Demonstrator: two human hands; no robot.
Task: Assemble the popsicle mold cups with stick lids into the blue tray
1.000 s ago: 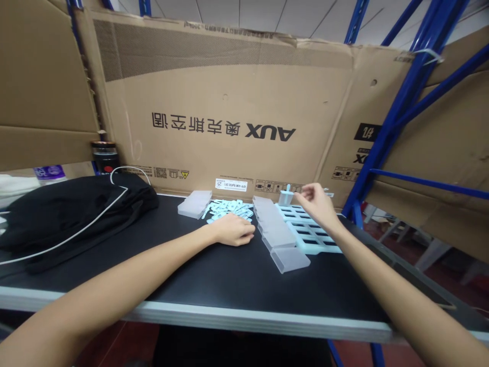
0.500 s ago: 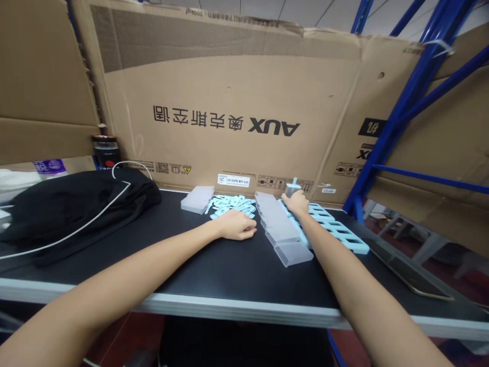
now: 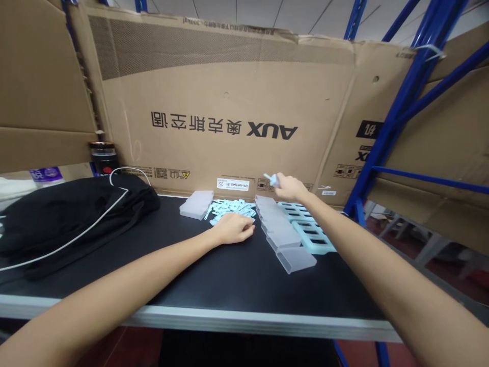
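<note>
My right hand [image 3: 290,187] is raised above the back of the table, its fingers closed on an ice pop mold with a light-blue stick top [image 3: 272,179]. The stick points left, and my fingers cover most of the body. My left hand [image 3: 234,228] rests curled on the table at the front of a pile of light-blue ice pop sticks [image 3: 232,206]; whether anything is in its fingers is hidden. Between the hands lies a row of translucent mold cups [image 3: 280,227]. Light-blue mold frames [image 3: 314,237] lie to their right, partly behind my right forearm.
A translucent case [image 3: 196,205] sits left of the stick pile. A black cloth bag [image 3: 76,219] with a white cable [image 3: 89,220] lies at the left, before a dark jar [image 3: 104,157]. A large cardboard sheet [image 3: 225,92] stands behind, with a blue metal rack [image 3: 397,112] at right.
My right hand has lifted from the frames and moved slightly left with the ice pop mold, whose stick has tipped from upright to leftward. My left hand stays by the pile.
</note>
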